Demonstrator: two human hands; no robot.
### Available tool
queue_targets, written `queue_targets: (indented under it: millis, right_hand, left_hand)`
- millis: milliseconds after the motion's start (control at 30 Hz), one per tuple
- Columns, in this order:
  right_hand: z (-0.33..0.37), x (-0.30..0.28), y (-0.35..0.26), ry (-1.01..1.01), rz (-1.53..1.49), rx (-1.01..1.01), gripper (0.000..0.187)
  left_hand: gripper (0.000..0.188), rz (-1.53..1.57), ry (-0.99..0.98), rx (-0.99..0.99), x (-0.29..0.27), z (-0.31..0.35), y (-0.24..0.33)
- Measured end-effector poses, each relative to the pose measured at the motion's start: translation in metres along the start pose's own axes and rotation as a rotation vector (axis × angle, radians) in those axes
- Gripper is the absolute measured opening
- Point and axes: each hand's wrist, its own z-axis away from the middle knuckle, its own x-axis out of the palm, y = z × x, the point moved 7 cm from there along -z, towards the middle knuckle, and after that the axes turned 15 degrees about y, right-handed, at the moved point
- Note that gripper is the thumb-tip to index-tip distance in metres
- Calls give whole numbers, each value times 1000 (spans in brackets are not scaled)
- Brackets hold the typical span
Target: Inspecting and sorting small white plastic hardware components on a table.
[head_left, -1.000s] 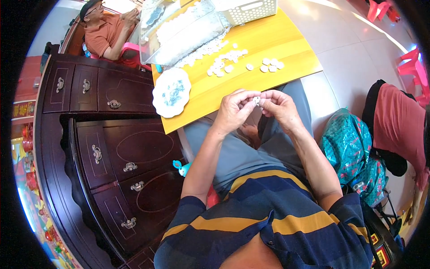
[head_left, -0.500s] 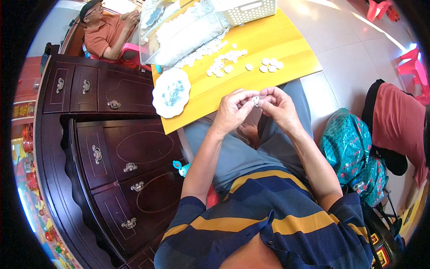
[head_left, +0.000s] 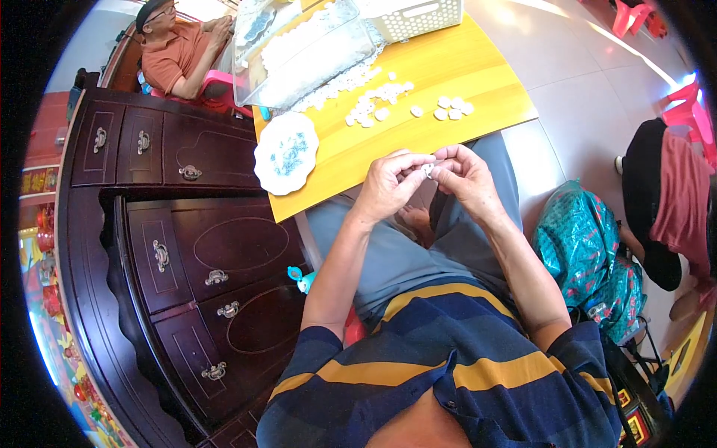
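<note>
My left hand (head_left: 393, 181) and my right hand (head_left: 464, 178) meet above my lap, just off the near edge of the yellow table (head_left: 478, 71). Between their fingertips, both pinch one small white piece (head_left: 428, 171); its exact kind is too small to make out. On the tabletop beyond lie several round white pieces (head_left: 455, 109), with a single white piece (head_left: 416, 111) beside them and a looser pile of small white pieces (head_left: 366, 109) further left. A scalloped white plate (head_left: 287, 153) holding small bluish bits rests at the table's left corner.
A clear plastic bin (head_left: 306, 56) full of white pieces and a white perforated basket (head_left: 414, 19) stand at the far side. Dark wooden drawers (head_left: 216, 246) line the left. Teal plastic bags (head_left: 579, 239) sit at right. One person (head_left: 175, 56) sits far left; another, in dark and pink clothing (head_left: 676, 201), is at right.
My hands stay nearly in place, with the small white piece turned slightly between the fingertips. At the right, the person in dark and pink clothing has shifted.
</note>
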Motion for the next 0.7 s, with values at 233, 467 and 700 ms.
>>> queue_targets:
  millis: [233, 467, 700]
  right_hand:
    - [2, 1, 3, -4, -72, 44, 22]
    - [1, -1, 6, 25, -80, 108, 25]
    - [1, -1, 4, 106, -97, 93, 20]
  left_hand:
    - [21, 10, -8, -1, 1, 0, 2]
    - [23, -1, -17, 32, 4, -2, 2]
    - [40, -168, 75, 97, 7, -1, 9]
